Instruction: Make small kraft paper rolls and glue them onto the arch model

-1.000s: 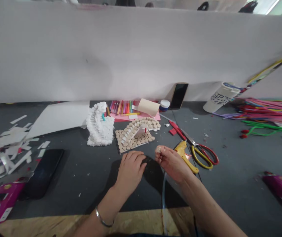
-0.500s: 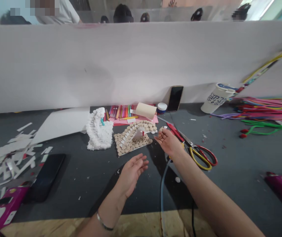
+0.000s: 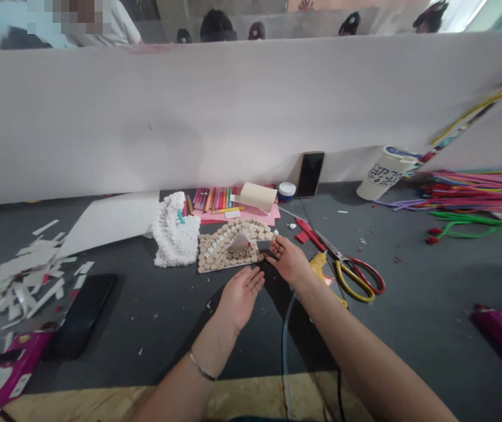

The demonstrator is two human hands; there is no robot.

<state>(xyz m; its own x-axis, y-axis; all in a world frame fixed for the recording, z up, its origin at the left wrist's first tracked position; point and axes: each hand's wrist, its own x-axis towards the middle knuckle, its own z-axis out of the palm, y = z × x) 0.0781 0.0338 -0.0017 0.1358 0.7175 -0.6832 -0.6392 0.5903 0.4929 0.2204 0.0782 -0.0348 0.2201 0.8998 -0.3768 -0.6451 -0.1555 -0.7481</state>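
Observation:
My right hand (image 3: 288, 262) reaches the right end of a cork-disc arch model (image 3: 227, 252), and its fingers pinch a small pale strip (image 3: 263, 245) against the model. My left hand (image 3: 242, 296) lies open, palm up, just in front of the model's base, holding nothing. To the model's left stands a white foam-like sculpture (image 3: 174, 233). A yellow glue gun (image 3: 319, 266) sits partly hidden behind my right wrist. Red-and-yellow-handled scissors (image 3: 356, 279) lie to its right.
Behind stand marker pens (image 3: 213, 199) on pink paper (image 3: 251, 214), a paper roll (image 3: 257, 197), a phone (image 3: 310, 174) and a white cup (image 3: 385, 174). Pipe cleaners (image 3: 475, 190) lie right. Paper scraps (image 3: 22, 275) and a black tablet (image 3: 81, 308) lie left. A white partition (image 3: 233, 117) bounds the table.
My right hand has moved left and down onto the model's right end, now pinching the strip. My left hand has moved closer to the model. The glue gun shows again.

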